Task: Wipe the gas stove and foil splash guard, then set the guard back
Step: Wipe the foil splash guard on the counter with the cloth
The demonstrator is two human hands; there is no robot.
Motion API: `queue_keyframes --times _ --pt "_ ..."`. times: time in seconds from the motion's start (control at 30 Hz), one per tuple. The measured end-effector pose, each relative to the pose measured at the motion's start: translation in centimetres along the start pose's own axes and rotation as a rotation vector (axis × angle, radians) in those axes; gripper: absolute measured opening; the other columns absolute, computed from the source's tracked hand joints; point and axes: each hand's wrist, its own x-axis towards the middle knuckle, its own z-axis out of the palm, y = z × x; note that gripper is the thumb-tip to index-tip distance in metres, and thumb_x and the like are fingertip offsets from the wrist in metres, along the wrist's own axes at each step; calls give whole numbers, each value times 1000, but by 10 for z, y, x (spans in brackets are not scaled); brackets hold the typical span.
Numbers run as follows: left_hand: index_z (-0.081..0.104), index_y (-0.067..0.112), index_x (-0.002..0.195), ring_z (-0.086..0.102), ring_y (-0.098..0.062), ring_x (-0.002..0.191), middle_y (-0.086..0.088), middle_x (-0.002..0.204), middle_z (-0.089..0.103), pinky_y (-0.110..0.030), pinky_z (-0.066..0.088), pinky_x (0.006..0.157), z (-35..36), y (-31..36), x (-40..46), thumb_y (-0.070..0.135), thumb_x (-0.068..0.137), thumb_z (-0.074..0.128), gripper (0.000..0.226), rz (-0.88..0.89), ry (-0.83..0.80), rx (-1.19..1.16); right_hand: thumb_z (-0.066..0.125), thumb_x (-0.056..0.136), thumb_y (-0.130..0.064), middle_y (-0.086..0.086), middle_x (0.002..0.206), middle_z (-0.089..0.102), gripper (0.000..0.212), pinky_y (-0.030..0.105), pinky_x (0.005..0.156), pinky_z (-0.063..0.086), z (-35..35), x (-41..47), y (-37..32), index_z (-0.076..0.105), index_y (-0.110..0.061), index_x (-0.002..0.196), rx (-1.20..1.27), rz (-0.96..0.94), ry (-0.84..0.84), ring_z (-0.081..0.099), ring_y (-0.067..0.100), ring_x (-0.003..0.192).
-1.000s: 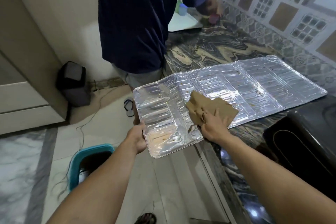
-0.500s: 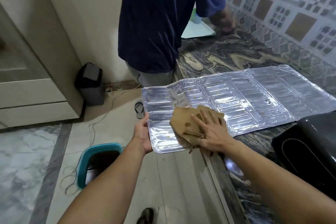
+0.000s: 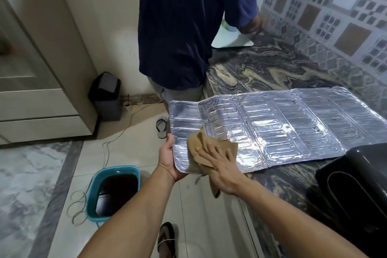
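The foil splash guard lies unfolded flat on the marbled counter, its left end hanging past the counter edge. Small brown spots dot its ribbed panels. My left hand grips that overhanging left edge from below, thumb on top. My right hand presses a brown cloth flat onto the guard's near left corner, fingers spread. Only the black corner of the gas stove shows at the right edge.
A person in a dark blue shirt stands at the counter just beyond the guard. On the floor sit a teal bucket of dark water, a small black bin, a loose cord and sandals. A tiled wall backs the counter.
My right hand has slid the cloth leftward and toward me, from the guard's second panel to its near left corner. My left hand keeps its hold on the left edge.
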Motion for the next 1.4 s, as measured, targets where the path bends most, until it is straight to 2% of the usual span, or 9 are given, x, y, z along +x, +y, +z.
queue_keyframes --times 0.27,0.4,0.6,0.73,0.83,0.93,1.03,1.23,1.4 --pt "48 7 140 54 -43 121 -28 141 46 -59 49 91 -3 5 0 89 72 25 109 3 68 8 50 80 -9 -1 160 18 67 43 121 2 -4 2 -25 41 -25 144 248 -161 12 8 22 149" --pt "57 7 129 59 -45 113 -27 133 55 -65 45 91 -1 4 -2 80 80 31 92 -4 8 -4 48 77 -6 6 154 35 54 24 120 9 -22 -11 4 59 -11 130 100 -241 28 27 14 141" --pt "73 0 109 65 -47 102 -26 121 64 -63 52 82 2 -2 0 61 94 34 73 -17 -9 29 50 72 -19 5 121 65 23 37 70 57 -45 -18 64 70 -12 80 -295 -177 156 65 34 99" --pt "68 2 117 61 -47 109 -25 126 61 -65 45 91 6 -1 6 54 94 38 65 4 -55 19 32 74 -31 5 134 57 50 40 85 48 -50 -13 87 70 -13 101 -164 187 366 56 36 107" --pt "73 3 109 65 -46 103 -24 119 65 -62 50 86 9 3 9 48 87 47 56 60 -34 45 36 82 -39 6 158 23 51 49 114 19 -44 -8 84 57 -32 128 -71 350 327 16 31 145" --pt "70 4 109 68 -43 95 -22 110 69 -58 55 82 14 8 11 46 91 46 52 104 30 50 27 86 -52 -3 163 1 58 48 118 -7 -31 1 66 36 -44 143 -37 329 257 -15 25 148" --pt "72 5 104 70 -40 89 -21 104 72 -52 51 85 17 10 12 52 95 38 59 122 80 45 10 82 -57 -2 161 14 73 48 120 -1 -20 8 34 36 -35 146 6 96 256 -7 18 149" --pt "73 5 108 67 -42 98 -26 113 67 -58 55 81 13 16 19 67 92 27 79 51 5 -30 39 91 -37 -5 155 31 51 30 121 3 -2 3 -22 49 -27 140 241 -262 236 0 5 148" --pt "60 8 128 56 -46 118 -25 132 56 -63 40 100 2 19 19 63 90 37 71 87 49 27 48 88 -17 11 135 57 26 25 118 17 -28 -5 13 66 0 95 119 -380 193 26 10 142"
